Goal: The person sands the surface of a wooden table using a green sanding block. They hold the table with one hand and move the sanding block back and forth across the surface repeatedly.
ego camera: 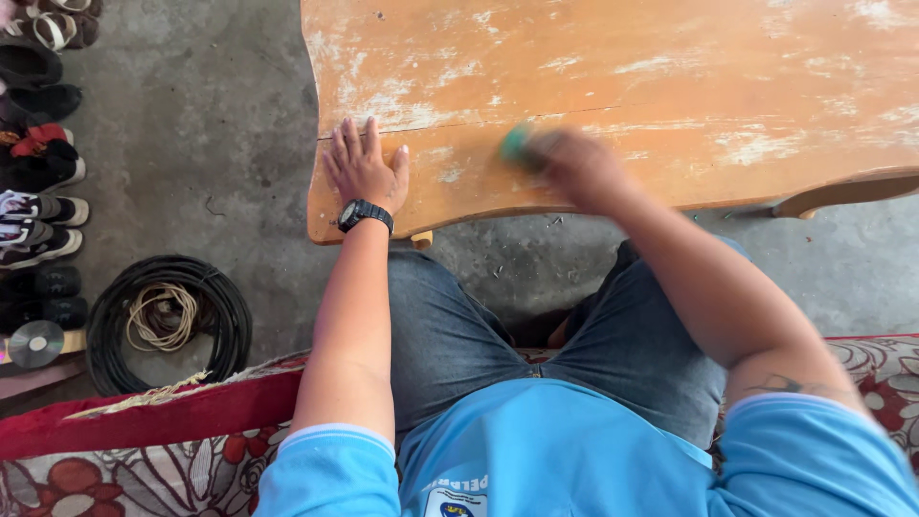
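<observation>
The orange desk (670, 67) is worn in pale patches across much of its top, with plenty of finish left, so the rubbing looks partway done. The left hand (364, 172) lies flat at the near corner, fingers (347, 144) slightly spread. The right hand (574, 168) is blurred; its fingers seem closed on a small green pad (515, 144) that pokes out just beyond them, against the desk.
</observation>
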